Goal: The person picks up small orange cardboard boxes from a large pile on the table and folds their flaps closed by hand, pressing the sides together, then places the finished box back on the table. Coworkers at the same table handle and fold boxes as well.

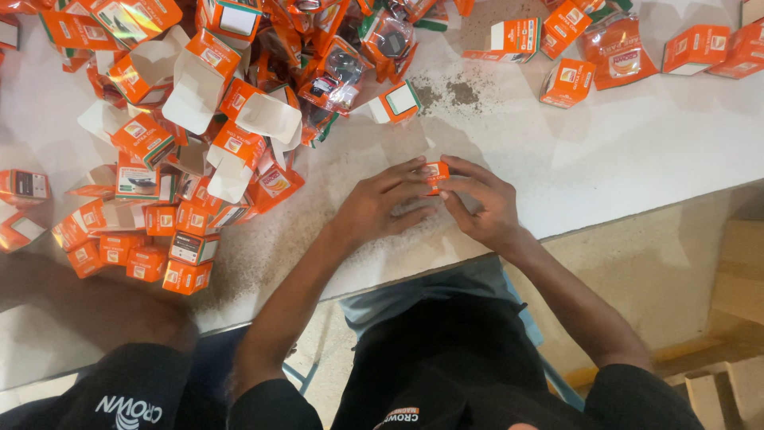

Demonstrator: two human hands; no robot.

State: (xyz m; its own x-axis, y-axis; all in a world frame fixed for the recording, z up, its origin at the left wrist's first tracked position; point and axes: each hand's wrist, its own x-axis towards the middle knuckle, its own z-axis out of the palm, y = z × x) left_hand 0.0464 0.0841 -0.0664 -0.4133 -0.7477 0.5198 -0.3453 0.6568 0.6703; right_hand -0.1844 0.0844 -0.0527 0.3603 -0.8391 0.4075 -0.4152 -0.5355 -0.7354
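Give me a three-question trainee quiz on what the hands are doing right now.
1. True or false: both the left hand and right hand grip the small orange box.
2. Where is the pile of open boxes? A) on the person's left B) on the person's right
3. What surface are the hands working over?

Key: 1 true. 2 A. 3 the white table.

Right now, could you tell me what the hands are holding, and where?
Both hands, left and right, pinch one small orange box between their fingertips, at its two sides.
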